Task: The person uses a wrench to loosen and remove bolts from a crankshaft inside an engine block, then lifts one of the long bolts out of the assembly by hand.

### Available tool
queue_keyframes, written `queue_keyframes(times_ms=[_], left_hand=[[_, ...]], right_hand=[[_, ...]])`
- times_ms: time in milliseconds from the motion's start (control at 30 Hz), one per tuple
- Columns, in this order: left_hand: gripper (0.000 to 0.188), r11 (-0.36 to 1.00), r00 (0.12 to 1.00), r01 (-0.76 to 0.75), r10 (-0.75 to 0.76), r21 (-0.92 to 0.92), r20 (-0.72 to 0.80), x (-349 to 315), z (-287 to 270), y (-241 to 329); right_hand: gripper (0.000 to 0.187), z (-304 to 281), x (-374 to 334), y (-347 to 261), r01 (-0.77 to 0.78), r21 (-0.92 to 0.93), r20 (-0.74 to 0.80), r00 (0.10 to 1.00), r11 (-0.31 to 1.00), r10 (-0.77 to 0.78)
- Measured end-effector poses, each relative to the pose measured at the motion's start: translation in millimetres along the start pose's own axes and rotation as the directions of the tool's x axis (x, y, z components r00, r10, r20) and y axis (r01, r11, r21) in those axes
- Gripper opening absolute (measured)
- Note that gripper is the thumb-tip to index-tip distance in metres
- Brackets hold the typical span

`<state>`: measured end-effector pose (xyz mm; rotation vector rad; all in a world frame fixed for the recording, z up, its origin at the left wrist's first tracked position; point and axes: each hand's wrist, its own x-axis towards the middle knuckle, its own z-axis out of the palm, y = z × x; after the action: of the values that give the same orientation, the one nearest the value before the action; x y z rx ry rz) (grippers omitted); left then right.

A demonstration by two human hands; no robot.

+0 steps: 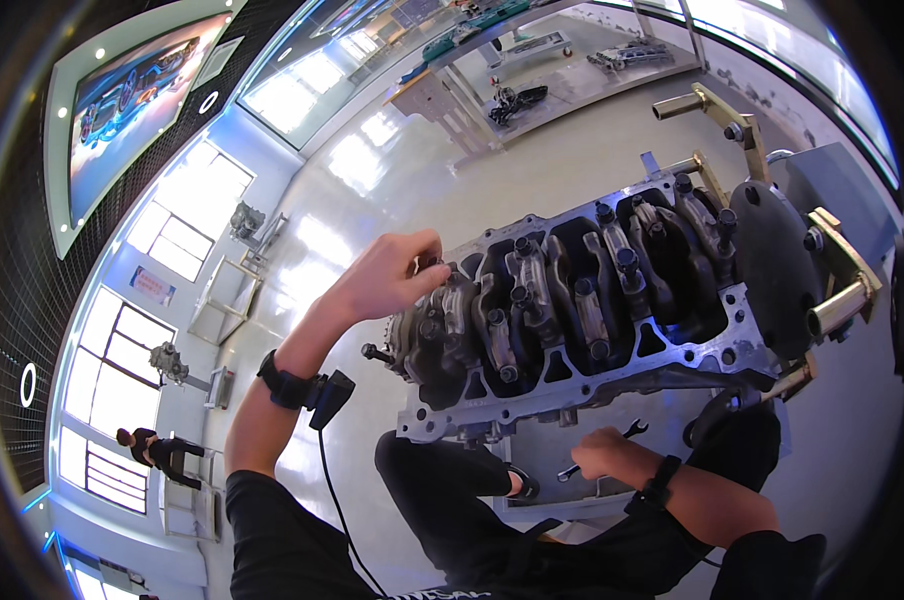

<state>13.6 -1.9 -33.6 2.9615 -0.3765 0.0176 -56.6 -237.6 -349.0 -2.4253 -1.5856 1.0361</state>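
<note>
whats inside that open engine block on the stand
Inside the engine block, a dark crankshaft runs lengthwise, with bolted bearing caps across it. The left hand hides a little near one end; whatever lies beneath the crankshaft is covered.

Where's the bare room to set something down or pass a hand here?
Bare floor lies between the left hand and the grey platform at top. The engine block is crowded with bearing caps; below it, the right hand, open-ended wrench and person's legs take up space.

A grey engine block (592, 390), its dark crankshaft (559, 268) and bearing caps (529, 281) exposed, sits near a silver wrench (629, 433).
</note>
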Motion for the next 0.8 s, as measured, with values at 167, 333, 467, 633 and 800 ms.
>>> queue_keyframes(times_ms=[167, 333, 467, 633, 800], left_hand=[[0.051, 0.987, 0.989, 0.145, -0.146, 0.063, 0.012, 0, -4, -2], [0.051, 0.998, 0.999, -0.033, 0.032, 0.057, 0.011, -1, 0, -2], [0.052, 0.993, 0.991, 0.109, -0.113, 0.052, 0.071, 2, -1, -9], [0.044, 0.997, 0.997, 0.075, -0.075, -0.01, 0.009, 0, -5, -8], [0.047, 1.0, 0.999, -0.022, 0.021, -0.018, -0.048, -2, 1, 1]], right_hand=[[0.025, 1, 1, -1, 0.014, 0.012, -0.018, 1.0, 1.0, -0.014], [0.024, 2, 1, 0, 0.018, 0.007, 0.0, 1.0, 1.0, -0.018], [0.025, 2, 1, 0, 0.014, 0.02, -0.015, 1.0, 1.0, -0.013], [0.025, -1, -1, -2, 0.013, -0.004, 0.016, 1.0, 1.0, -0.013], [0.023, 2, -1, 0, 0.02, 0.022, -0.013, 1.0, 1.0, -0.02]])
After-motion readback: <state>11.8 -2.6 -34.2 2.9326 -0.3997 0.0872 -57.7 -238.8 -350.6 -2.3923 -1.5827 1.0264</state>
